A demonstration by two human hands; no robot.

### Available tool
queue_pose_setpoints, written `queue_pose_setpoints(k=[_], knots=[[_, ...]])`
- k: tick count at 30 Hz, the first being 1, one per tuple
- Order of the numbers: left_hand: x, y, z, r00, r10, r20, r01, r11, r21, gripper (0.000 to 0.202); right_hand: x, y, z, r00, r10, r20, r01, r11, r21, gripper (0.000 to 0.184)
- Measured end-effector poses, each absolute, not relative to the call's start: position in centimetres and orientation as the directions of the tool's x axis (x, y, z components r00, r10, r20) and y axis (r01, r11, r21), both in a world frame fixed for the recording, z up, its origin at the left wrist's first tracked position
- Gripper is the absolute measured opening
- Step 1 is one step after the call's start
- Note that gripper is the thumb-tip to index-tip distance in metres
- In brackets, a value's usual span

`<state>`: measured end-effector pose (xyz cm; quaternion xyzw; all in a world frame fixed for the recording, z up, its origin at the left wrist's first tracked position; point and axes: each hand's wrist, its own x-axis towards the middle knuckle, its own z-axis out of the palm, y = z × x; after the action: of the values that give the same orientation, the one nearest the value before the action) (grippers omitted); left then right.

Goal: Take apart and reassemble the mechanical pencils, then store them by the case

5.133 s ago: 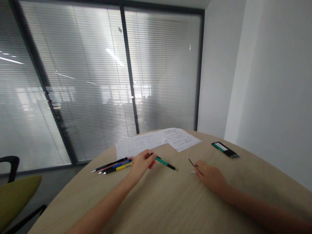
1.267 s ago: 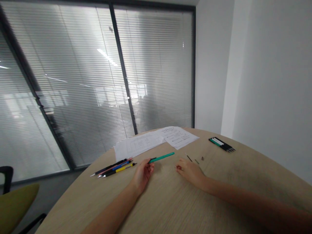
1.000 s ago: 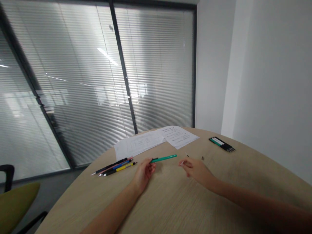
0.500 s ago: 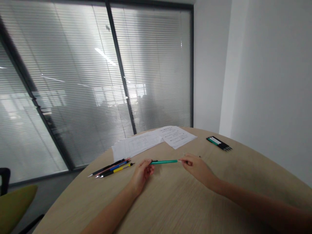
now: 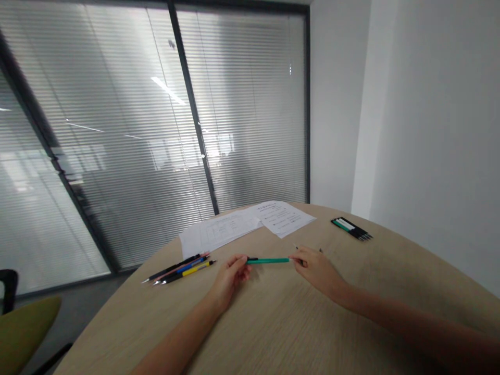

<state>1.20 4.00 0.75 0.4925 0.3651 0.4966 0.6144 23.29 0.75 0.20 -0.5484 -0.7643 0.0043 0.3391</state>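
A green pen (image 5: 269, 260) with a black clip end lies level between my two hands, just above the table. My left hand (image 5: 233, 271) is closed round its clip end. The fingertips of my right hand (image 5: 314, 264) pinch at the other end, where a small pale bit shows; whether that bit is part of the pen I cannot tell. A thin dark piece (image 5: 296, 247) lies on the table behind my right hand, mostly hidden by it.
Several pens (image 5: 182, 269) in black, pink, blue and yellow lie to the left on the round table (image 5: 250, 333). Printed papers (image 5: 285, 220) spread over the far side. A row of black, white and green pens (image 5: 351, 229) lies at the right. A green chair (image 5: 27, 328) stands at the left.
Both hands and the green pen have shifted slightly to the right. My grip looks the same, and the other things on the table have not moved.
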Motion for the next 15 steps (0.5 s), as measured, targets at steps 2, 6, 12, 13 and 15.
queue_pose_setpoints(k=[2,6,12,13,15], knots=[[1.3,3.9,0.8,0.246,0.969,0.035,-0.206,0.017,0.978,0.016,23.4,0.7,0.2,-0.193,0.837,0.513,0.841,0.41,-0.353,0.024],[1.6,3.6,0.8,0.248,0.968,0.044,-0.146,-0.008,0.989,0.017,23.6,0.8,0.3,-0.19,0.835,0.516,0.857,0.397,-0.327,0.024],[2.0,3.0,0.9,0.293,0.955,0.053,0.044,-0.069,0.997,0.014,24.2,0.7,0.8,-0.19,0.827,0.529,0.89,0.373,-0.263,0.025],[2.1,2.9,0.9,0.301,0.952,0.053,0.092,-0.084,0.992,0.013,24.2,0.7,0.9,-0.196,0.827,0.526,0.902,0.362,-0.234,0.025],[2.1,2.7,0.9,0.331,0.942,0.064,0.195,-0.134,0.972,0.014,24.3,0.6,1.1,-0.203,0.831,0.519,0.919,0.344,-0.191,0.025]])
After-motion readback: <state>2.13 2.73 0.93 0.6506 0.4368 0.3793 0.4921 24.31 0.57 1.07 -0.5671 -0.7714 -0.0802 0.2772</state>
